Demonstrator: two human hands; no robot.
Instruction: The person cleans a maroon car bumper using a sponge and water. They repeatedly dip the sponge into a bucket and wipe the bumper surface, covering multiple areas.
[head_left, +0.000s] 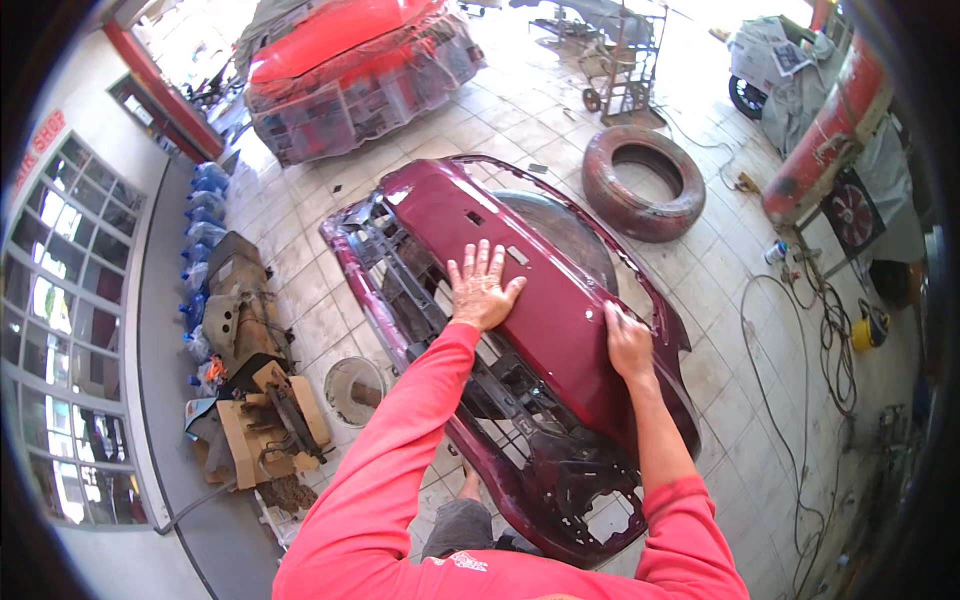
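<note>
A large maroon car body panel with a glossy outer face lies in front of me, over a maroon frame with dark openings and metal braces. My left hand rests flat on the panel's upper face, fingers spread, below a small dark slot. At the panel's right edge my right hand is closed, its fingers bent against the surface. Whatever that hand may hold is hidden by the fingers. Beyond the right hand, a curved window opening shows at the panel's far side.
A worn tire lies beyond the panel on the tiled floor. A round bucket stands to the left, near tan car parts and blue bottles. Cables trail at right. A covered red car stands at the back.
</note>
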